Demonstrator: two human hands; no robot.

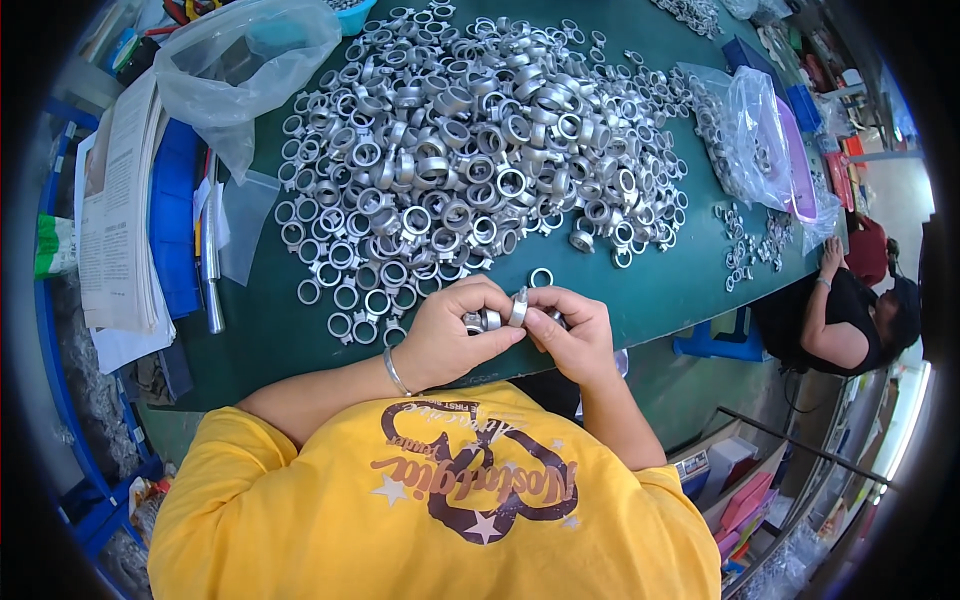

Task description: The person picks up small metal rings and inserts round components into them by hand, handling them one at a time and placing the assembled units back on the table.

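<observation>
My left hand [450, 335] and my right hand [573, 335] meet at the near edge of the green table [270, 330]. Between their fingers they grip small silver metal ring parts [500, 315], one of them standing on edge at my right fingertips. A thin bracelet circles my left wrist. Just beyond my hands a large heap of the same silver ring parts [470, 140] covers the middle of the table. One loose ring [541, 277] lies right in front of my fingers.
A clear plastic bag [245, 60] and a stack of papers [120, 210] lie at the left, beside a metal rod [211, 250]. Another clear bag with parts [755, 140] sits at the right. A person in black [840, 315] sits at the right.
</observation>
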